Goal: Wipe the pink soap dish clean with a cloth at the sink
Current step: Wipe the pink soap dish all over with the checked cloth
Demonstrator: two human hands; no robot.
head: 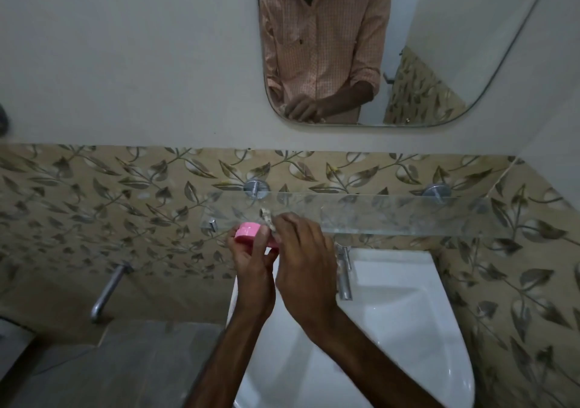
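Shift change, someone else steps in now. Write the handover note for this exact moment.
Left hand: holds the pink soap dish up in front of the glass shelf, left of the basin tap.
Right hand: presses the cloth against the dish's right end.
Done: dish lifted, cloth on it.
Left: whether it is clean cannot be told, so finish wiping over the sink and set the dish down.
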